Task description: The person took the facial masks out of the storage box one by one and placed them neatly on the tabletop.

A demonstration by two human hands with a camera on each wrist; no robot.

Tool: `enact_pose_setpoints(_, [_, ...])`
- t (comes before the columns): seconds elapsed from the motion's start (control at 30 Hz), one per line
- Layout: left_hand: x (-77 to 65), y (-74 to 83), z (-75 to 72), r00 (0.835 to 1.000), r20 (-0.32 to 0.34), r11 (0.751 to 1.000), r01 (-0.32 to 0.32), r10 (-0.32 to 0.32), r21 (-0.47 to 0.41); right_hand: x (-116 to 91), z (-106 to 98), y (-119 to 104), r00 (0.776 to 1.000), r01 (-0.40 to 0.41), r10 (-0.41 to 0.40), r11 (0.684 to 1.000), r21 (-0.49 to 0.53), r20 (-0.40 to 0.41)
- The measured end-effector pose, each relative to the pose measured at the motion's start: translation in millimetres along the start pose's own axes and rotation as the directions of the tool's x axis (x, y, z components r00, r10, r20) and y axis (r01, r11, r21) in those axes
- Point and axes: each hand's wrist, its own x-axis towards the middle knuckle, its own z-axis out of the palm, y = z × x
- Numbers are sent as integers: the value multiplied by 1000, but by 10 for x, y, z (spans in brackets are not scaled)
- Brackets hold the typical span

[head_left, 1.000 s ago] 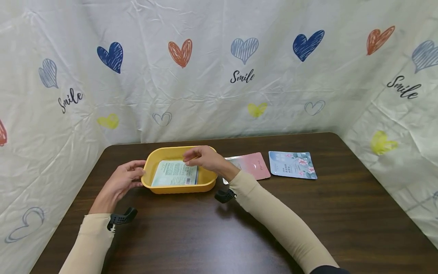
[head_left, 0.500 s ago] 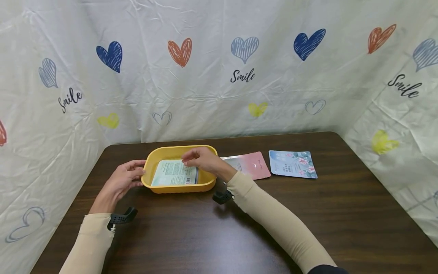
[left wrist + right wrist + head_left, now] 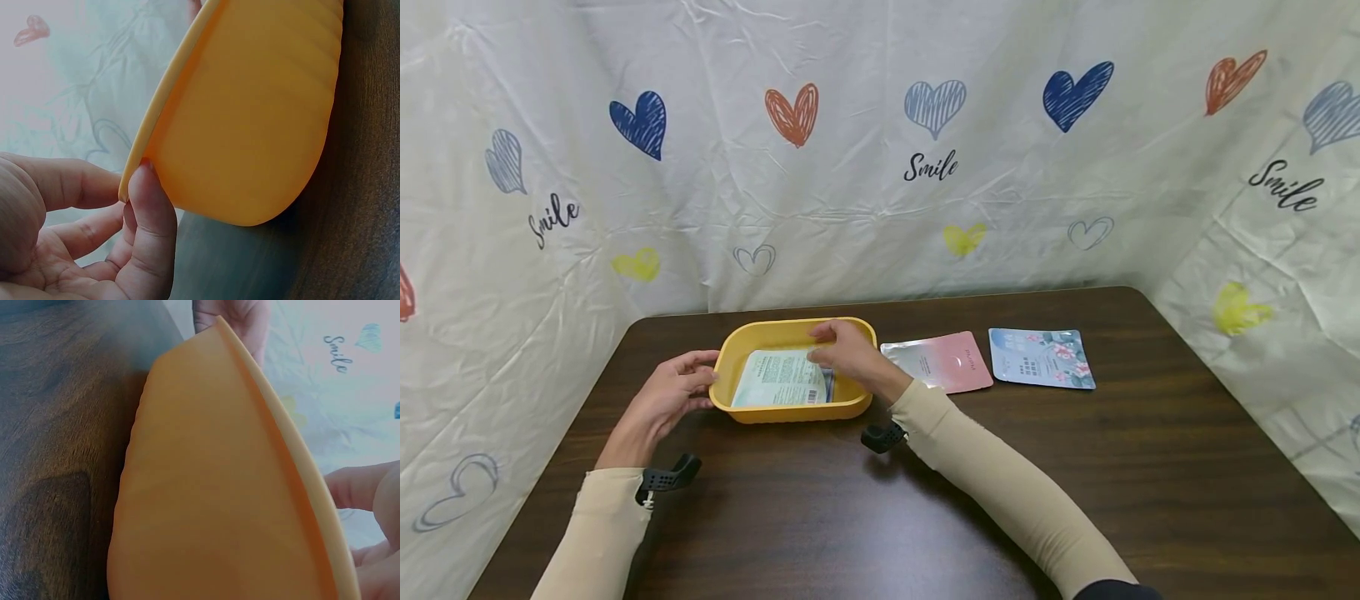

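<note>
In the head view a yellow plastic basin (image 3: 790, 413) stands at the left back of the table. My left hand (image 3: 673, 392) pinches its left rim; the left wrist view shows the thumb (image 3: 150, 206) and a finger on either side of that rim. Inside the basin lies a pale green face mask sachet (image 3: 782, 375), text and barcode facing up, with a blue edge showing at its right. My right hand (image 3: 848, 348) is over the basin's right part, thumb and fingers apart beside the sachet's upper right corner. The basin wall (image 3: 200, 475) hides part of that hand in the right wrist view.
Right of the basin lies a pink and silver face mask sachet (image 3: 951, 362), partly covered by my right forearm. Farther right is a blue sachet with flowers (image 3: 1042, 358). A white curtain (image 3: 857, 208) printed with hearts hangs behind the dark wooden table (image 3: 820, 517).
My right hand has shifted slightly right, off the sachet's upper right corner, and its thumb and fingers have spread. The left hand and the basin stay put.
</note>
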Motion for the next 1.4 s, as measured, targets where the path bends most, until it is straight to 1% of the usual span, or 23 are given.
enact_pose_setpoints(0.13, [-7,7,5,1000,-1,1000,-1,1,-1,12,6,5,998,-29,30,999,-17,48])
enact_pose_setpoints(0.17, [-9,8,6,1000,-1,1000,-2,2,-2,13,7,8,998,-26,28,999,-34,60])
enact_pose_setpoints(0.23, [-14,10,6,1000,-1,1000,-4,4,-4,10,8,10,996,-2,12,994,-112,90])
enact_pose_setpoints(0.3, [-19,12,6,1000,1,1000,-8,8,-5,3,15,8,991,43,-13,973,-226,131])
enact_pose_setpoints(0.37, [-22,13,5,1000,2,1000,-11,11,-6,-4,25,-2,985,96,-43,939,-330,165])
enact_pose_setpoints(0.4, [-24,13,4,1000,2,1000,-12,12,-6,-7,32,-7,982,118,-55,926,-357,181])
enact_pose_setpoints(0.47, [-25,12,5,1000,3,1000,-16,16,-5,-19,45,-18,982,125,-62,918,-377,176])
enact_pose_setpoints(0.63, [-23,5,11,1000,3,1000,-21,21,-4,-24,56,-16,997,44,-23,961,-274,78])
enact_pose_setpoints(0.73, [-21,-2,6,1000,3,1000,-24,24,-5,-4,55,3,998,2,11,980,-199,61])
enact_pose_setpoints(0.8, [-17,-7,-2,1000,4,1000,-26,26,-7,8,57,11,997,-12,23,989,-151,70])
enact_pose_setpoints(0.9, [-11,-8,-11,1000,9,1000,-26,26,-8,14,63,15,995,-6,15,995,-101,94])
enact_pose_setpoints(1.03, [-10,-1,-12,1000,8,1000,-21,21,-3,2,75,12,989,29,-14,995,-98,147])
enact_pose_setpoints(1.13, [-17,4,-8,1000,7,1000,-20,20,-1,-18,87,-1,984,29,-13,996,-86,179])
enact_pose_setpoints(1.4, [-36,14,2,1000,6,1000,-20,20,-10,-49,60,-21,983,45,-35,998,-52,182])
